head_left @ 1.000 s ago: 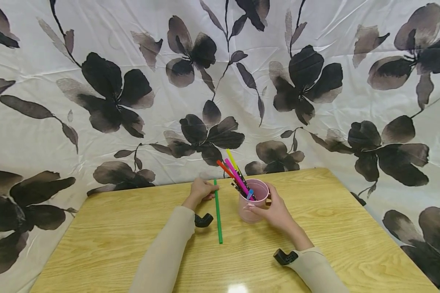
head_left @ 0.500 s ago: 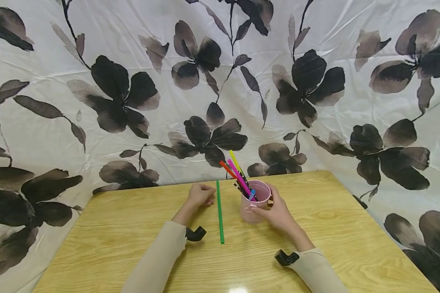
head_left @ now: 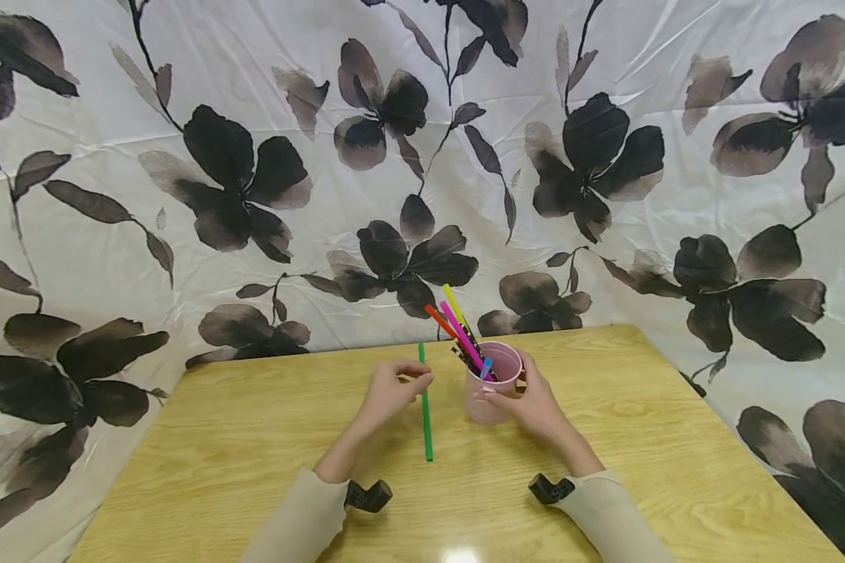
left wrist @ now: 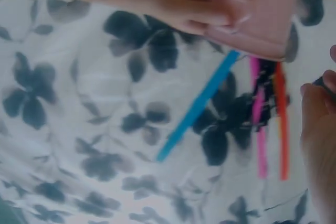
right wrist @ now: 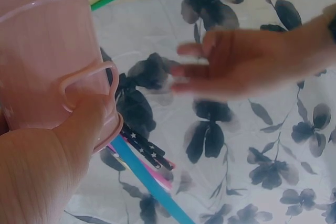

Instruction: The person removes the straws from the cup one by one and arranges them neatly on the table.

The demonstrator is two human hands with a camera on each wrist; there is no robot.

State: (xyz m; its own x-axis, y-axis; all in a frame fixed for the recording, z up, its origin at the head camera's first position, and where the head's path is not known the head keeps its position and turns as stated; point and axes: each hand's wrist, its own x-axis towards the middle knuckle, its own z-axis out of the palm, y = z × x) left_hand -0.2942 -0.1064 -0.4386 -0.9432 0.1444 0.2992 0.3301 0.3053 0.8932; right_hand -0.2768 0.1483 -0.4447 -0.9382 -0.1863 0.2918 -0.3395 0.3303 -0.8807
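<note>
My right hand (head_left: 535, 399) grips a pink cup (head_left: 489, 403) near its rim, with the thumb at a small loop handle (right wrist: 86, 80) in the right wrist view. Several straws lean leftward out of the cup: a red straw (head_left: 441, 321), a pink straw (head_left: 461, 328), a yellow straw (head_left: 452, 299), a blue straw (left wrist: 199, 103) and black star-patterned straws (right wrist: 147, 148). A green straw (head_left: 426, 426) lies lengthwise on the table left of the cup. My left hand (head_left: 392, 391) is over its upper part, fingers loosely bent and holding nothing; the fingertips overlap the straw in the head view.
The wooden table (head_left: 253, 453) extends to both sides of the hands. Behind it hangs a white cloth (head_left: 366, 195) with dark flowers. Black wrist devices are on the left sleeve (head_left: 369, 496) and the right sleeve (head_left: 551, 489).
My left hand leaves the green straw's far end, draws back to the left, then comes over the straw again nearer me. The right hand stays on the cup.
</note>
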